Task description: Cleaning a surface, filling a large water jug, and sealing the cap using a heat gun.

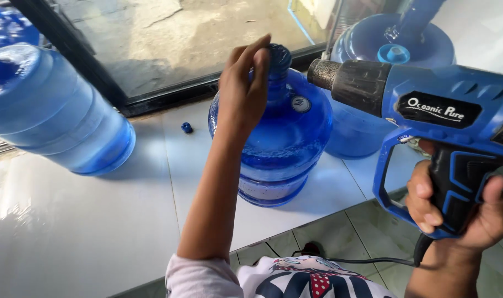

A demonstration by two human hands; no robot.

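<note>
My left hand (245,88) grips the capped neck of a big blue water jug (287,138) that stands upright on a white tiled ledge (86,221). My right hand (455,207) holds a blue and black heat gun (428,110) by its grip. The gun's dark metal nozzle (323,73) points left at the jug's neck, a short gap away. The jug's cap is mostly hidden behind my fingers.
A second blue jug (384,66) stands right behind the first. A third jug (47,110) leans at the left. A small blue cap (187,128) lies on the ledge. A glass door with a black frame (152,96) lies beyond. The gun's cord (367,260) trails over floor tiles.
</note>
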